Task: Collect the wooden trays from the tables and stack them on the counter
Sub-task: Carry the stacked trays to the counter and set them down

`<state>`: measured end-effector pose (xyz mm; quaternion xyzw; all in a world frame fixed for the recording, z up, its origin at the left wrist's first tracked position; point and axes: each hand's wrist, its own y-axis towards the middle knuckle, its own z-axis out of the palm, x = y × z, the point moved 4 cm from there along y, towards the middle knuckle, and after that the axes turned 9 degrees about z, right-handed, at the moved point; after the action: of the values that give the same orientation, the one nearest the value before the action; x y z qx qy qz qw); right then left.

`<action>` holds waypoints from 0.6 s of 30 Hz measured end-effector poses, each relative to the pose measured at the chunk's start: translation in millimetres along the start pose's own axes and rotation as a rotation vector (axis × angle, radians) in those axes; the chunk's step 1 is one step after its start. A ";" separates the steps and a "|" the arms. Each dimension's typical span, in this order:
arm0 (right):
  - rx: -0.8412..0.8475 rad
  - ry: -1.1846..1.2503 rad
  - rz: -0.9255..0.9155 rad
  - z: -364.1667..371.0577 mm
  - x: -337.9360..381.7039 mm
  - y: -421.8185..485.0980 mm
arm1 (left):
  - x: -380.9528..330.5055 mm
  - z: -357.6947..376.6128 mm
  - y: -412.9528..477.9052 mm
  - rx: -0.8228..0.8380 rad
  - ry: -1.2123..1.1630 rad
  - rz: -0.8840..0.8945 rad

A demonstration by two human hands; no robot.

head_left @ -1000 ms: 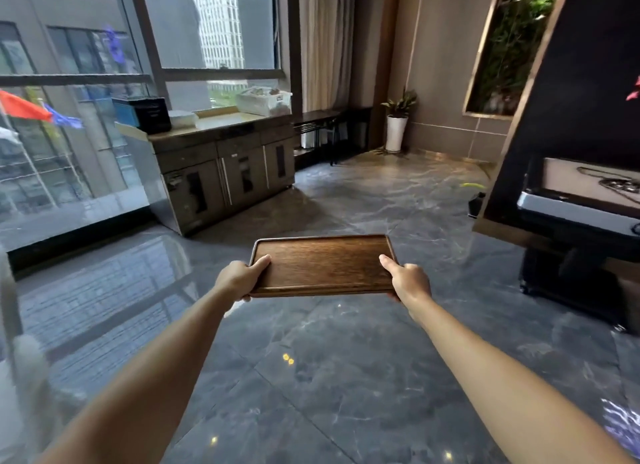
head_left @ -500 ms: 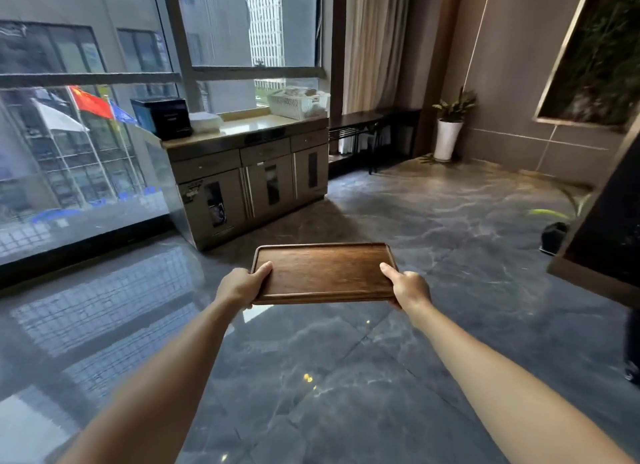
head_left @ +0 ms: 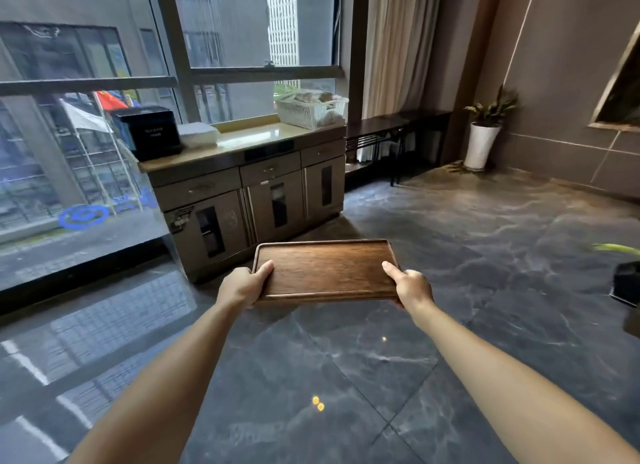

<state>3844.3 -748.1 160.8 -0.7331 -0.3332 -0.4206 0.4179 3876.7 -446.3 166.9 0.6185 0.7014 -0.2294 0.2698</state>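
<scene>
Left hand and right hand clamped on short ends of tray, level above floor; counter beyond hands

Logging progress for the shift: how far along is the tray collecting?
Done: one wooden tray is picked up, empty. In hand: the left hand and right hand grip its short ends, carrying it above the floor toward the counter. Left: set it down there; no trays are visible on the countertop, so the stack looks unstarted.

Probably restaurant: service counter, marble floor
</scene>
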 end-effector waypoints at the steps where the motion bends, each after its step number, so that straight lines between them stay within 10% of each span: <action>1: 0.010 -0.006 -0.002 9.2 7.2 27.4 | -2.8 6.3 25.2 -0.002 0.001 -0.007; 18: 0.171 -0.132 -0.127 159.3 245.1 462.9 | -74.7 48.2 481.1 -0.114 0.008 -0.127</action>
<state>4391.0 -770.8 179.0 -0.6982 -0.4404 -0.3672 0.4286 4364.9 -471.2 186.0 0.5576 0.7521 -0.2034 0.2865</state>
